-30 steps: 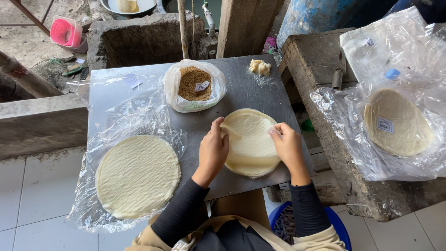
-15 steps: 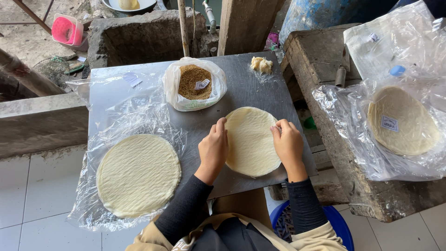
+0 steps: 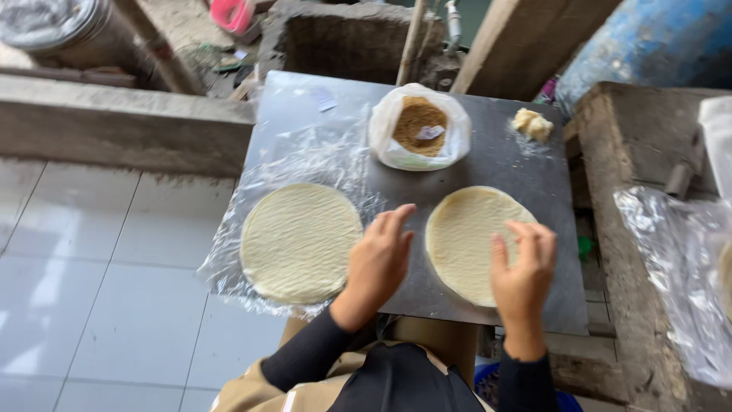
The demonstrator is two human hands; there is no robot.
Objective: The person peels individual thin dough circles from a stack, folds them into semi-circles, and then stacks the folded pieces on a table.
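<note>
A round pale flatbread [image 3: 467, 238] lies flat on the grey metal table [image 3: 526, 172]. My right hand [image 3: 524, 268] rests on its near right edge, fingers spread. My left hand [image 3: 379, 259] hovers open just left of it, between it and a stack of round flatbreads [image 3: 300, 240] that lies on clear plastic wrap [image 3: 305, 156]. Neither hand grips anything.
An open plastic bag of brown crumbly filling [image 3: 420, 126] stands at the table's back. A small dough lump [image 3: 531, 123] lies at the back right. A concrete ledge [image 3: 648, 145] with plastic sheeting [image 3: 682, 267] is at the right, white floor tiles [image 3: 99, 305] at the left.
The flatbread, folded and lifted a second ago, now lies spread flat. My left hand has come off it and moved left. The view has swung to the left.
</note>
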